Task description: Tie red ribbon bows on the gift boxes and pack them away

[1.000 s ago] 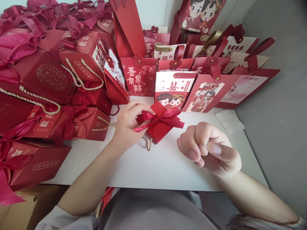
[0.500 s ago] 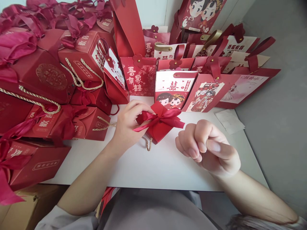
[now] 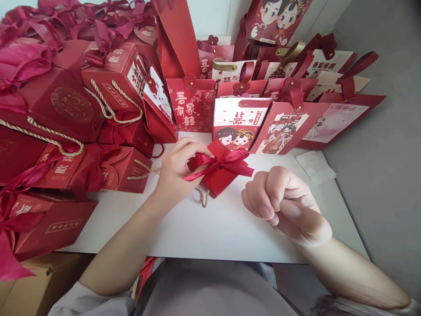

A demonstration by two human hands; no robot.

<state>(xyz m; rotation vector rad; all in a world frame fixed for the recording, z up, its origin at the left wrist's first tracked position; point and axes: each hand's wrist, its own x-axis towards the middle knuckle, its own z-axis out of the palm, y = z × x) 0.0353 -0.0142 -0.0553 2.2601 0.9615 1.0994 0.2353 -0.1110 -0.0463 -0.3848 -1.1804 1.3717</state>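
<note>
A small red gift box (image 3: 215,186) with a red satin ribbon bow (image 3: 219,163) on its top stands on the white table. My left hand (image 3: 182,169) is closed round the box's left side, its fingers at the bow's left loop; some fingertips are hidden behind the ribbon. From the box's lower left a twisted cord handle (image 3: 203,198) hangs onto the table. To the right of the box, apart from it, my right hand (image 3: 284,204) hovers with curled fingers and the thumb bent against them. Nothing shows in it.
Red gift boxes with ribbons and cord handles (image 3: 59,105) are piled on the left. Several printed wedding gift bags (image 3: 237,125) stand along the back. A white paper (image 3: 315,166) lies at the right, near a grey wall (image 3: 378,145). Below the table's left edge is a cardboard box (image 3: 42,281).
My right thumb has slid a little down along the curled fingers, and the right hand has shifted slightly. My left hand and the gift box stay almost where they were.
</note>
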